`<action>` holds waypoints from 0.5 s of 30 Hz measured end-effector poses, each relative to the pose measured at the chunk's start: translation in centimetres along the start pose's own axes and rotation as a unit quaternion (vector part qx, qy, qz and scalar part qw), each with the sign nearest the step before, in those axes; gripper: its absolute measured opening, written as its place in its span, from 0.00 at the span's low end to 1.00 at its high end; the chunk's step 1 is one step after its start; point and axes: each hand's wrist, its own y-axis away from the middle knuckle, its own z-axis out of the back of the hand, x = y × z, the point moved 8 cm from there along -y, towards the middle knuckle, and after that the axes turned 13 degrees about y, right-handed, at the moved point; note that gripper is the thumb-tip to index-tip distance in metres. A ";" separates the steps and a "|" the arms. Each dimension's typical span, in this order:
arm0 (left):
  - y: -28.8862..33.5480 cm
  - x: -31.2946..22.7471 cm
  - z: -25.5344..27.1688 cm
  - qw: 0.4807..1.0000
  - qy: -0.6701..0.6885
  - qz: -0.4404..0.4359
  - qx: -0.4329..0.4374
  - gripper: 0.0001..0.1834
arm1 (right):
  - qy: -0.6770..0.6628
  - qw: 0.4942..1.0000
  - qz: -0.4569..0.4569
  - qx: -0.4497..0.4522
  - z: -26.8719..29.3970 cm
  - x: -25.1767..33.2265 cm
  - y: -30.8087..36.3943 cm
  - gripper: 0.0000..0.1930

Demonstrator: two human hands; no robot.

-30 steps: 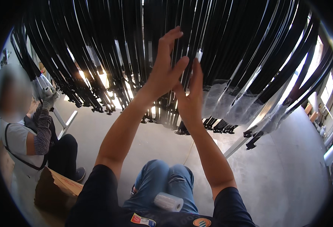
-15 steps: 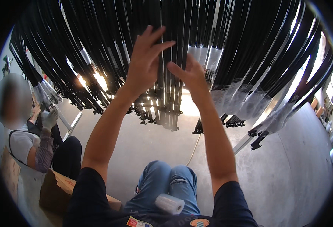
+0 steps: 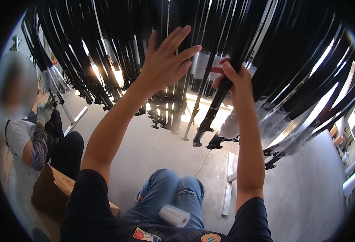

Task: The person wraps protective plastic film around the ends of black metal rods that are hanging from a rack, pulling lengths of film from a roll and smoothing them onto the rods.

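Observation:
Many long black bars (image 3: 117,48) hang in a dense row in front of me, with small brackets at their lower ends. My right hand (image 3: 242,82) is closed round a few black bars (image 3: 214,109), thumb in front. Their lower ends slant down to the left. To its left, my left hand (image 3: 165,60) is raised in front of the hanging row, fingers spread, with nothing in it. A single bar (image 3: 201,93) hangs between the two hands. Clear plastic film (image 3: 272,121) wraps the lower parts of bundles right of my right hand.
A roll of clear film (image 3: 174,215) lies on my lap. An open cardboard box (image 3: 54,197) is at lower left. Behind it sits a co-worker (image 3: 22,139) with a gloved hand (image 3: 45,113) at bars. Metal stand feet (image 3: 227,185) rest on the floor to the right.
My right hand has moved right and closed round some bars, which now tilt away from the middle of the row. My left hand has spread its fingers and shifted slightly right.

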 end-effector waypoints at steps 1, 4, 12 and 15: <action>0.1 -0.1 0.5 1.000 0.023 0.004 -0.012 0.24 | 0.005 0.999 0.024 0.036 -0.1 0.4 0.1 0.22; 0.3 -0.2 1.4 0.996 0.078 0.012 -0.037 0.28 | -0.027 0.995 0.033 0.087 -0.2 0.7 0.1 0.28; 2.6 -2.3 5.6 0.960 0.251 0.030 -0.119 0.20 | -0.070 0.987 -0.002 0.145 -0.6 1.3 0.1 0.20; 2.9 -2.3 4.2 0.929 0.351 0.097 -0.066 0.16 | -0.111 0.981 0.020 0.160 -0.8 1.8 0.6 0.21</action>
